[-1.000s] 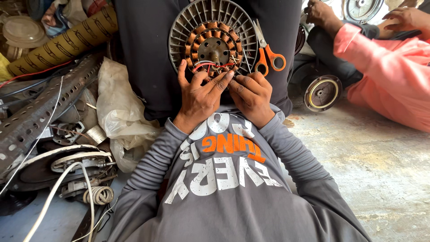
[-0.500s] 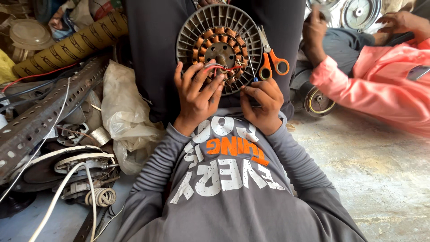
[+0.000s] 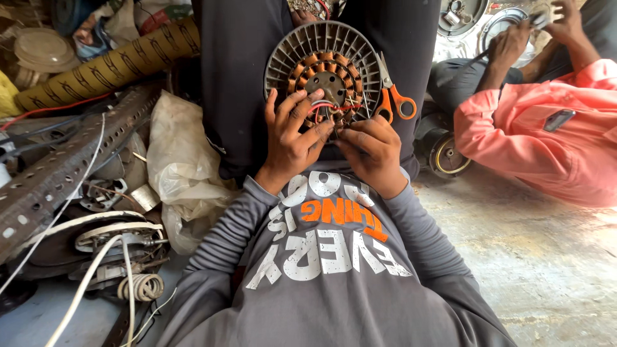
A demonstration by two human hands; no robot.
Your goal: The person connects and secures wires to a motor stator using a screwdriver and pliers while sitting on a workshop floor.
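From the head camera, a round grey motor [image 3: 323, 76] with copper coils rests on the person's lap, between dark trouser legs. The left hand [image 3: 292, 138] lies half open against its lower rim, fingers spread beside red and white wires [image 3: 324, 106]. The right hand [image 3: 371, 149] is curled, fingertips pinching those wires at the rim. Orange-handled scissors [image 3: 393, 96] lie at the motor's right edge. Another person in a pink shirt [image 3: 546, 138] works at the right.
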